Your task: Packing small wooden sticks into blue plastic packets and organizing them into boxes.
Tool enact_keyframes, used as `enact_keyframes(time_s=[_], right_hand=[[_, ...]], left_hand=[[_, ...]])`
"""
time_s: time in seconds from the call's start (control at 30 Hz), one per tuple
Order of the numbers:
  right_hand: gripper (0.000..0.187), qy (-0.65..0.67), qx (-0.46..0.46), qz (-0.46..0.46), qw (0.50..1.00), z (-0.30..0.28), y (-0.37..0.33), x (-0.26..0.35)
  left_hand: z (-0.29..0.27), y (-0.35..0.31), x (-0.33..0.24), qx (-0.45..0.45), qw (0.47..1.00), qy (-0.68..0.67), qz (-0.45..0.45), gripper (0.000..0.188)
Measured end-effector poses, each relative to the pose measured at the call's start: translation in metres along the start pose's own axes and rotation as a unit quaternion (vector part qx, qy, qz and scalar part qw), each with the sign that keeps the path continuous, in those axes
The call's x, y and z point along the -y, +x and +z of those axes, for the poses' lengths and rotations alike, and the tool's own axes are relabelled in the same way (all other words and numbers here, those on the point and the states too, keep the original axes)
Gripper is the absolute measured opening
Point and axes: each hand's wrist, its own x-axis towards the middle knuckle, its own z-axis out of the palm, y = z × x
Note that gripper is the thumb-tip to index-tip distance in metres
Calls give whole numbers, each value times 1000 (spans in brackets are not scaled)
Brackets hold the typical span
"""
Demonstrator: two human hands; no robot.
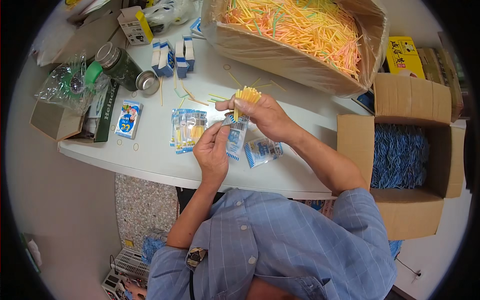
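My right hand (pixel 267 117) is closed round a bundle of thin pale-yellow sticks (pixel 248 94), whose upper ends fan out above the fingers. Just below it, my left hand (pixel 212 155) pinches a clear plastic packet with blue-and-white print (pixel 236 139) near its top edge. The bundle's lower ends meet the packet's mouth; how far they reach inside is hidden by my fingers. To the left of my left hand lies an overlapping pile of similar packets (pixel 188 125), with yellow sticks showing through. Another printed packet (pixel 262 151) lies flat below my right wrist.
A big plastic-lined carton (pixel 285 57) of coloured sticks stands at the back. An open box (pixel 356 145) of blue packets sits right. On the left are a dark thermos (pixel 122 65), blue-and-white card stacks (pixel 163 59), a printed pack (pixel 128 119) and rubber bands. Loose sticks (pixel 270 86) lie behind my hands.
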Motion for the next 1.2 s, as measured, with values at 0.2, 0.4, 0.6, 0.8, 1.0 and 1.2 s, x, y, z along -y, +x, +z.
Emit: enact_keyframes(time_s=[0.2,0.4,0.6,0.8,1.0,1.2], right_hand=[[32,-177,-32,-37,983,3,4,-4],[32,-88,-60,-14,994,5,6,-6],[33,-184,2,-17,983,16,4,-7],[33,-182,22,53,982,16,3,-9],[37,-198,23,-35,979,15,3,-16],[42,-37,35,-2,999,5,5,-26]], left_hand=[[-3,-3,3,5,999,42,17,22],[0,-1,-3,3,1000,29,5,24],[7,0,-3,49,992,-113,-17,34],[-3,3,-4,38,997,-59,-22,35],[-2,9,-2,33,999,-36,10,34],[-1,15,-4,59,998,-26,26,36]])
